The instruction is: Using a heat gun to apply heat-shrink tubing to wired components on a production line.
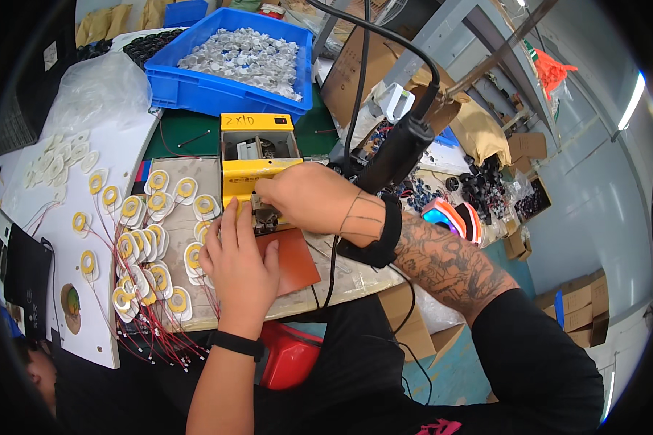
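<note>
A small yellow machine [257, 122] stands on the bench in front of me, with an opening in its top. My left hand [241, 272] lies at its front, fingers stretched out, their tips at the yellow lower face and the thumb apart. From the right, my right hand [308, 197] reaches across to the machine's front. Its fingers are curled closed close to my left fingertips; what they grip is hidden. Below the machine lies an orange-brown plate [296, 262], partly behind my left hand. Left of my hands are several white discs with yellow rings [159, 279] and red wires [149, 337].
A blue crate [218, 98] full of small white parts stands behind the machine. White oval pieces [56, 159] and a clear plastic bag [98, 90] lie at left. A black cable [334, 268] hangs beside my right wrist. Orange goggles [453, 217] rest beyond my right forearm.
</note>
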A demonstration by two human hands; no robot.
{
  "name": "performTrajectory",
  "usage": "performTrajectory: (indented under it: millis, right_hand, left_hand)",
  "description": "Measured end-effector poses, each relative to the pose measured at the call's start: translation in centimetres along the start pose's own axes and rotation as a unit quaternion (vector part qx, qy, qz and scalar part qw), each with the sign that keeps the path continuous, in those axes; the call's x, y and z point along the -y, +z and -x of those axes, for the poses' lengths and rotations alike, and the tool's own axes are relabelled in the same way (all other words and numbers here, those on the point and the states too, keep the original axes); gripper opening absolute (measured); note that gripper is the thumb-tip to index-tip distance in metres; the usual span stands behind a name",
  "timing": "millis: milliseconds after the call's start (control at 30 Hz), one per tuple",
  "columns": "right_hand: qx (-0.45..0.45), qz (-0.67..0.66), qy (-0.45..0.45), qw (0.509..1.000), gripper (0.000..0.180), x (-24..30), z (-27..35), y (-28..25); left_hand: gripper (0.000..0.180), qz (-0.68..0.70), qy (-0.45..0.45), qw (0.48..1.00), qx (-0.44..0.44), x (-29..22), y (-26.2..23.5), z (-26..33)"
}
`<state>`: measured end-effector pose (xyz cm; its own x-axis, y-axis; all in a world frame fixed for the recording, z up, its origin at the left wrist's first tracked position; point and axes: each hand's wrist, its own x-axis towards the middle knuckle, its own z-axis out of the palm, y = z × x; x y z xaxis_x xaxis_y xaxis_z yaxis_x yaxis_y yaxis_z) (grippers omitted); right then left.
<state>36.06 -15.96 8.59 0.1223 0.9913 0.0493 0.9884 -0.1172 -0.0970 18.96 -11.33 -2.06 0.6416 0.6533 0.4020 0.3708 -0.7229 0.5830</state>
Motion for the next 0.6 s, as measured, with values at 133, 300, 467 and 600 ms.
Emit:
performTrajectory:
  millis: [133,300,467,600]
  right_hand:
    - [0.004,0.078,-0.121,0.99,0.011,-2.2,0.1,-0.3]
    - [-0.054,-0.008,-0.043,0.998,0.01,-0.6,0.5,-0.7]
    - [-0.081,-0.016,0.075,0.994,0.018,0.2,1.3,-0.8]
    - [-0.075,-0.011,0.095,0.993,0.021,0.2,1.3,0.1]
  left_hand:
    - [0.081,-0.001,0.007,1.0,0.005,-0.2,0.4,-0.1]
    - [0.085,-0.012,-0.001,1.0,0.006,-0.1,-0.1,-0.1]
    - [0.086,-0.011,0.004,1.0,0.009,-0.6,0.1,-0.3]
    - [0.085,-0.014,0.001,1.0,0.014,-0.4,-0.2,-0.2]
